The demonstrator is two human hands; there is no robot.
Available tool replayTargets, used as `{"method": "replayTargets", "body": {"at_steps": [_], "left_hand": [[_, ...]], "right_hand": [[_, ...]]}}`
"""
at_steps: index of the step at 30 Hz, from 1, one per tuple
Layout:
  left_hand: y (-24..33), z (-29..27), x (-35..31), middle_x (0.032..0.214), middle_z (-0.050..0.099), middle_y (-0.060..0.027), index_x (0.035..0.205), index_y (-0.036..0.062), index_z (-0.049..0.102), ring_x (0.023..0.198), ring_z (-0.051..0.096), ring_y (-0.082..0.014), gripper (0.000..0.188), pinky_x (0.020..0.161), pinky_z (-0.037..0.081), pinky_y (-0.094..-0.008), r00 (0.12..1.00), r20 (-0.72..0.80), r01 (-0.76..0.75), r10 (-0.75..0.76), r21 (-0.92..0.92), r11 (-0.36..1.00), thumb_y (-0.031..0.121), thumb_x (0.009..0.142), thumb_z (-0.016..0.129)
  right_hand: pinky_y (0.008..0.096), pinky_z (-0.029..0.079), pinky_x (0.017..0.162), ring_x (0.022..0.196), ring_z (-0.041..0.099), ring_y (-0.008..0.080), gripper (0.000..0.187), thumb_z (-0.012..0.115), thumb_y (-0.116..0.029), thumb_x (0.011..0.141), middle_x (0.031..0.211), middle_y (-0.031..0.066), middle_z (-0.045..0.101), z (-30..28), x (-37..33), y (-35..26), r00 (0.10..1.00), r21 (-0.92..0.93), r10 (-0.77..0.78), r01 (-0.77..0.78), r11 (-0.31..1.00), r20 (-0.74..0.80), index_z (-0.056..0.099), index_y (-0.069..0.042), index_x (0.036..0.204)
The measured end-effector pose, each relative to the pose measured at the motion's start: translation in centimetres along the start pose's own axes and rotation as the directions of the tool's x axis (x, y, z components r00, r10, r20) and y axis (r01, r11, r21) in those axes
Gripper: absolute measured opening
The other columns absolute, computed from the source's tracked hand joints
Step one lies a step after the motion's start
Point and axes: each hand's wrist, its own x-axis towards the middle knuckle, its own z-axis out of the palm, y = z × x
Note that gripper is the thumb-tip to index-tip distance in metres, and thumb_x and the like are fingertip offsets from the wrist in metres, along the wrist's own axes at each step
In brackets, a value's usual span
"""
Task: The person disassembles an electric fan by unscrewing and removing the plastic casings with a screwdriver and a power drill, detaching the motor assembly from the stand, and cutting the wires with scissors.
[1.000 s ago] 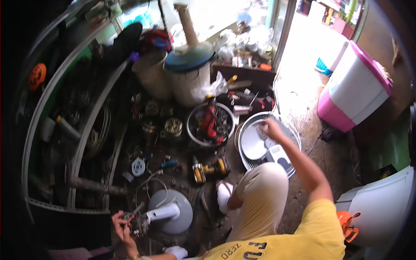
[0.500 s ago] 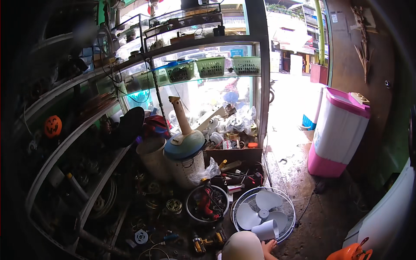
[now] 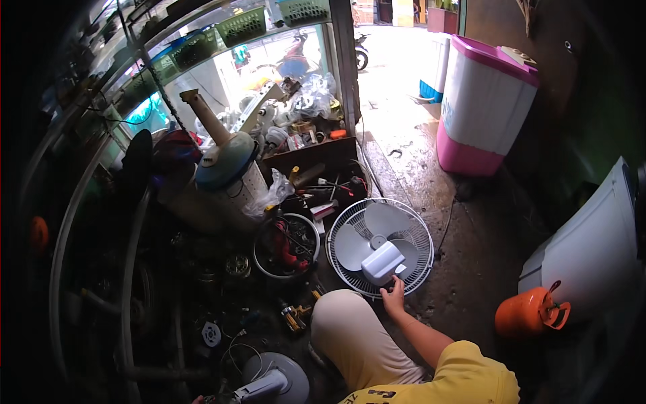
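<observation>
My right hand [image 3: 392,296] reaches forward with its fingers closed on the near edge of a white, rounded fan motor cover [image 3: 382,263]. The cover is tilted above the fan blades [image 3: 352,247], which lie face up inside a round white wire grille [image 3: 426,240] on the floor. A small skin-toned patch at the lower edge, left of a round grey fan base [image 3: 293,387], may be my left hand [image 3: 198,400]; its fingers cannot be made out.
Left of the grille stands a round tub [image 3: 256,256] of parts with a red tool. A yellow-black power drill [image 3: 293,318] lies by my knee. Behind are a box of tools [image 3: 311,159] and a stand fan body [image 3: 227,160]. To the right are a pink-white washing machine [image 3: 486,108] and an orange tank [image 3: 523,312].
My view has tipped down and shifted right, bringing my knee, right arm and the fan base into sight. The motor cover has turned in my right hand, its open end no longer facing up.
</observation>
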Motion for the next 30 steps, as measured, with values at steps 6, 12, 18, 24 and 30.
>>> {"method": "replayTargets", "body": {"at_steps": [6,12,18,24,30], "left_hand": [[-2.1,-0.5,1.1,0.146,0.056,-0.0172,0.101,0.0067,0.058,0.125,0.059,-0.0297,0.013,0.098,0.054,-0.0405,0.991,0.059,0.118,-0.117,-0.013,0.993,0.018,0.094,0.058],[-1.6,1.2,1.3,0.142,0.059,-0.0199,0.101,0.0026,0.057,0.132,0.054,-0.0347,0.020,0.115,0.039,-0.0465,0.995,0.058,-0.085,0.085,0.000,0.996,0.021,0.093,0.058],[-1.4,1.0,0.9,0.141,0.059,-0.0169,0.103,0.0033,0.058,0.122,0.055,-0.0300,0.020,0.109,0.043,-0.0422,0.999,0.034,-0.028,0.026,0.060,0.998,0.021,0.094,0.056],[-0.9,3.6,1.5,0.138,0.060,-0.0175,0.103,0.0023,0.057,0.120,0.055,-0.0306,0.024,0.109,0.041,-0.0434,0.997,0.055,-0.067,0.062,0.080,0.995,0.024,0.093,0.056],[-2.1,2.1,1.1,0.132,0.063,-0.0214,0.103,-0.0012,0.058,0.114,0.059,-0.0335,0.031,0.105,0.046,-0.0467,0.987,0.010,-0.161,0.160,0.091,0.983,0.027,0.091,0.059]], "right_hand": [[0.0458,0.054,0.100,0.123,0.059,0.0347,0.071,0.082,-0.018,0.087,0.142,0.0223,0.052,-3.4,-3.7,9.1,0.689,0.173,0.616,-0.601,0.780,-0.383,0.041,-0.007,0.144],[0.0663,0.051,0.105,0.122,0.061,0.0504,0.064,0.070,-0.015,0.091,0.149,0.0216,0.049,-4.6,1.0,14.8,0.669,0.753,0.448,-0.658,-0.016,0.593,0.040,-0.020,0.147],[0.0727,0.052,0.100,0.125,0.060,0.0492,0.060,0.068,-0.006,0.088,0.139,0.0203,0.055,1.3,2.9,14.0,0.675,0.815,0.508,-0.571,-0.101,0.535,0.042,-0.021,0.139],[0.0706,0.059,0.095,0.113,0.067,0.0529,0.053,0.054,0.002,0.084,0.130,0.0320,0.057,-1.3,5.7,14.8,0.528,0.751,0.686,-0.659,-0.041,0.501,0.043,0.001,0.136],[0.0622,0.058,0.103,0.115,0.063,0.0494,0.058,0.058,-0.002,0.080,0.131,0.0288,0.057,-0.1,3.7,9.5,0.659,0.762,0.581,-0.640,0.100,0.477,0.045,0.010,0.135]]}}
